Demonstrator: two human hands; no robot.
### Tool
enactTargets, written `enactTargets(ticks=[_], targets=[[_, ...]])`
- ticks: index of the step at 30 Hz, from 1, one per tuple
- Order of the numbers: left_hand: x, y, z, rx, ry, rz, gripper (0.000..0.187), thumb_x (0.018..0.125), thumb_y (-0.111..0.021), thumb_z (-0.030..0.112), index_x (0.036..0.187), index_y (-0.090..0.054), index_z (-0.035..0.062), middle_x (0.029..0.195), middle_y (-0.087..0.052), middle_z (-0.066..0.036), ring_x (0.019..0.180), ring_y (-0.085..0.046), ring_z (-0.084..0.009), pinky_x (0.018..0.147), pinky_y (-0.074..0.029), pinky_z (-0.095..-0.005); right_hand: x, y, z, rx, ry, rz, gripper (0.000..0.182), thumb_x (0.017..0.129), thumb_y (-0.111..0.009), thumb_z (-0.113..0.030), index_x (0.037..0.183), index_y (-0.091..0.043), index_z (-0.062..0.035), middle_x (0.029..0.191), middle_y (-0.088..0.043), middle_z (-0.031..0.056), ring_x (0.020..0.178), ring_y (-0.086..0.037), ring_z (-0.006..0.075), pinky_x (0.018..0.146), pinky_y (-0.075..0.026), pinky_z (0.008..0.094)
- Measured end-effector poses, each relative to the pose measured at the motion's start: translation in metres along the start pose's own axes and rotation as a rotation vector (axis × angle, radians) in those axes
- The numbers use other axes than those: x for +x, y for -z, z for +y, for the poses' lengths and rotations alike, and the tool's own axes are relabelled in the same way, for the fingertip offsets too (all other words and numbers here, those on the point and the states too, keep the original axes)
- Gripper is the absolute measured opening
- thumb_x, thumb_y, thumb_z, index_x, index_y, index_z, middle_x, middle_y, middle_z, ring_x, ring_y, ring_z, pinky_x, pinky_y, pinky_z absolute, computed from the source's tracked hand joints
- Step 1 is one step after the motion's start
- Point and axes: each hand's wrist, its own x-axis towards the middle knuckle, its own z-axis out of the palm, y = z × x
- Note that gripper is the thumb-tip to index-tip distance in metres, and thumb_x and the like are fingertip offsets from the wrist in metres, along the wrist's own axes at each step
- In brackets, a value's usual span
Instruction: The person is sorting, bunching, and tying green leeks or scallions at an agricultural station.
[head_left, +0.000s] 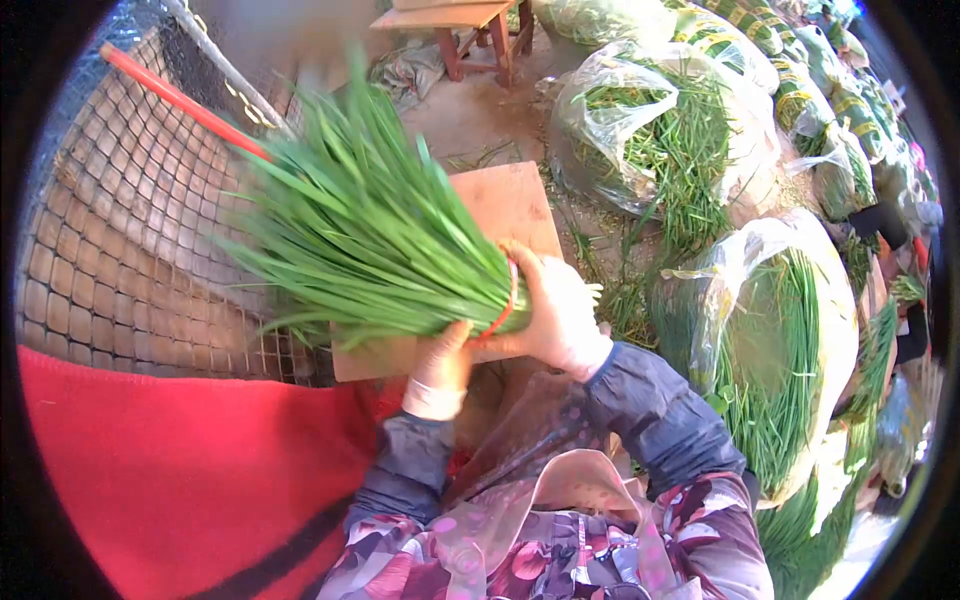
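Note:
A thick bunch of garlic chives (385, 225) lies across both hands, its leaf tips fanned toward the upper left. Around its stem end runs a red band (514, 290). My right hand (555, 315) is wrapped over that end, close to the band. From below, my left hand (440, 375) grips the near side of the bunch, thumb at the band; its other fingers are hidden under the leaves. Beneath the bunch is a wooden board (515, 200), partly covered by it.
Black mesh (120, 200) with a red pole (185, 105) stands at left, above a red cloth (180, 460). On the right are an open plastic bag of greens (690, 120) and another bag (790, 350). A wooden stool (475, 40) stands at the back, near several wrapped bundles.

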Motion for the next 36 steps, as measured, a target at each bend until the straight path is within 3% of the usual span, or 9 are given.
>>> enactTargets(ticks=[8, 10, 11, 14, 19, 24, 27, 31, 36], targets=[[0.024, 0.074, -0.047, 0.816, 0.006, -0.338, 0.035, 0.078, -0.074, 0.011, 0.11, -0.063, 0.0017, 0.106, -0.067, -0.007, 0.093, -0.062, -0.0179, 0.085, -0.05, -0.0334, 0.021, -0.133, 0.111, 1.045, -0.331, -0.218, 0.101, 0.057, -0.089, -0.035, 0.137, -0.034, -0.0052, 0.12, -0.057, 0.0163, 0.11, -0.055, 0.0273, 0.092, -0.045, 0.039], [0.045, 0.044, -0.025, 0.714, 0.328, -0.449, 0.037, 0.078, -0.075, 0.016, 0.11, -0.064, 0.0025, 0.1, -0.068, -0.007, 0.093, -0.063, -0.0191, 0.086, -0.05, -0.0323, 0.023, -0.035, 0.044, 0.028, -0.208, -0.407, 0.042, 0.074, -0.075, -0.009, 0.113, -0.06, -0.0037, 0.095, -0.066, 0.0054, 0.084, -0.063, 0.0198, 0.071, -0.053, 0.0338], [0.059, 0.09, -0.038, 1.468, 0.521, -0.504, 0.044, 0.081, -0.072, 0.025, 0.118, -0.059, 0.0044, 0.115, -0.063, -0.008, 0.104, -0.06, -0.0216, 0.092, -0.048, -0.0321, 0.022, -0.055, 0.05, 0.027, -0.21, -0.409, 0.042, 0.074, -0.075, -0.009, 0.113, -0.06, -0.0037, 0.095, -0.066, 0.0054, 0.084, -0.063, 0.0198, 0.071, -0.053, 0.0338], [0.061, 0.12, -0.042, 1.575, 0.444, -0.431, 0.041, 0.081, -0.066, 0.024, 0.115, -0.06, 0.0029, 0.117, -0.061, -0.013, 0.104, -0.058, -0.028, 0.093, -0.047, -0.0359, 0.015, -0.116, 0.101, 1.044, -0.301, -0.401, 0.083, 0.064, -0.085, -0.021, 0.131, -0.04, -0.0056, 0.096, -0.065, 0.0115, 0.076, -0.061, 0.0212, 0.067, -0.052, 0.0321], [0.067, 0.142, -0.074, 1.78, 0.323, -0.13, 0.036, 0.083, -0.055, 0.023, 0.111, -0.06, -0.0001, 0.119, -0.057, -0.023, 0.105, -0.056, -0.0403, 0.093, -0.045, -0.0435, 0.017, -0.134, 0.087, 0.865, -0.106, 0.009, 0.102, 0.058, -0.088, -0.022, 0.14, -0.031, -0.0053, 0.111, -0.061, 0.0118, 0.099, -0.06, 0.0196, 0.084, -0.049, 0.0314], [0.07, 0.128, -0.105, 1.325, 0.171, -0.046, 0.035, 0.086, -0.053, 0.022, 0.112, -0.058, -0.0006, 0.113, -0.059, -0.022, 0.1, -0.057, -0.0388, 0.087, -0.046, -0.0439, 0.012, -0.135, 0.072, 1.108, -0.16, 0.131, 0.098, 0.061, -0.089, -0.027, 0.138, -0.032, -0.0063, 0.122, -0.057, 0.0127, 0.111, -0.056, 0.0225, 0.09, -0.049, 0.0353], [0.067, 0.093, -0.09, 0.649, -0.058, -0.108, 0.034, 0.088, -0.052, 0.022, 0.113, -0.057, -0.0009, 0.11, -0.061, -0.022, 0.097, -0.058, -0.0379, 0.083, -0.048, -0.0442, -0.001, -0.115, 0.059, 0.146, 0.121, 0.198, 0.085, 0.07, -0.084, -0.019, 0.136, -0.032, -0.0063, 0.124, -0.056, 0.0117, 0.109, -0.057, 0.0231, 0.088, -0.051, 0.0376], [0.096, 0.02, 0.011, 1.072, -0.542, -0.402, 0.036, 0.094, -0.046, 0.03, 0.108, -0.059, 0.0001, 0.1, -0.063, -0.021, 0.09, -0.059, -0.0381, 0.075, -0.048, -0.0427, 0.014, -0.153, 0.053, 1.203, -0.244, -0.02, 0.059, 0.078, -0.071, -0.05, 0.116, -0.062, -0.006, 0.096, -0.067, 0.0031, 0.098, -0.06, 0.0146, 0.085, -0.049, 0.0352], [0.075, 0.015, 0.048, 1.967, 0.116, -0.244, 0.047, 0.095, -0.043, 0.042, 0.128, -0.054, 0.0117, 0.122, -0.06, -0.015, 0.109, -0.058, -0.0331, 0.098, -0.039, -0.0507, -0.006, -0.122, -0.004, 1.257, -0.757, -0.81, 0.064, 0.088, -0.057, -0.053, 0.13, -0.05, -0.0044, 0.106, -0.066, 0.0091, 0.088, -0.064, 0.0194, 0.073, -0.053, 0.0342]])
